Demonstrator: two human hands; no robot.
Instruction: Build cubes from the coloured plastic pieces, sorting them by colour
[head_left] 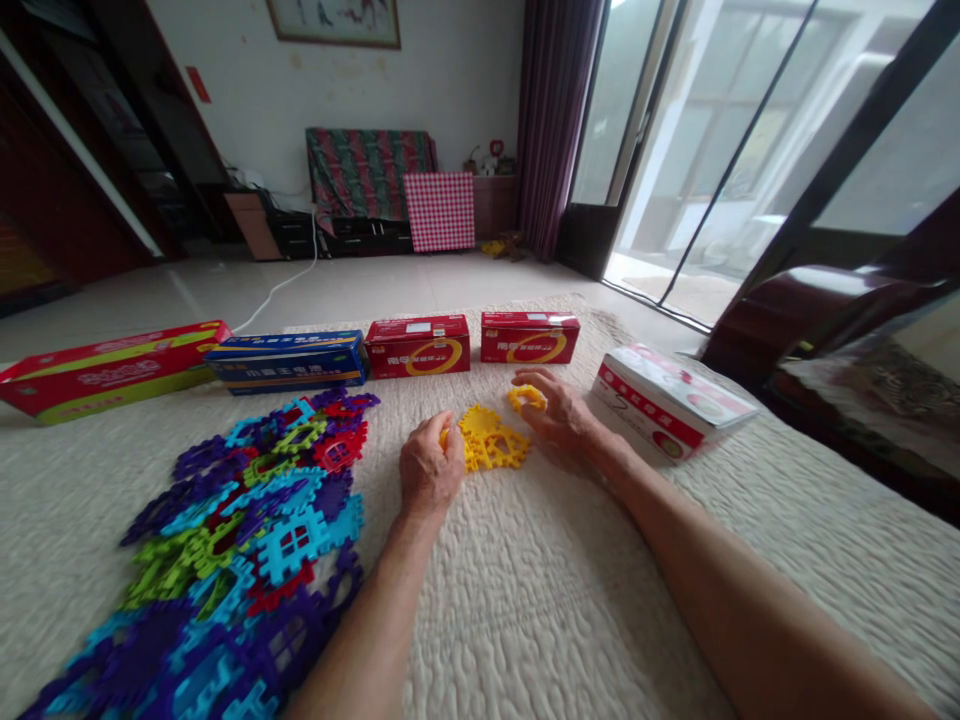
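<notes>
The left hand (432,462) curls its fingers against a cluster of toothed yellow plastic pieces (491,440) near the middle of a cream quilted mat (510,620), inside its far edge. The right hand (559,410) bends its fingers around a ring-shaped yellow plastic piece (527,398), just beside the cluster.

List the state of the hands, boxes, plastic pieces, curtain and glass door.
Left hand: curled, against the yellow pieces
Right hand: fingers curved at a yellow ring; grip unclear
Yellow pieces: clustered; joined or not, unclear
Multicolored pieces: heaped
Red-green box: closed
Blue box: closed
Left red box: closed
Right red box: closed
White-red box: closed
Curtain: gathered
Glass door: apparently open
</notes>
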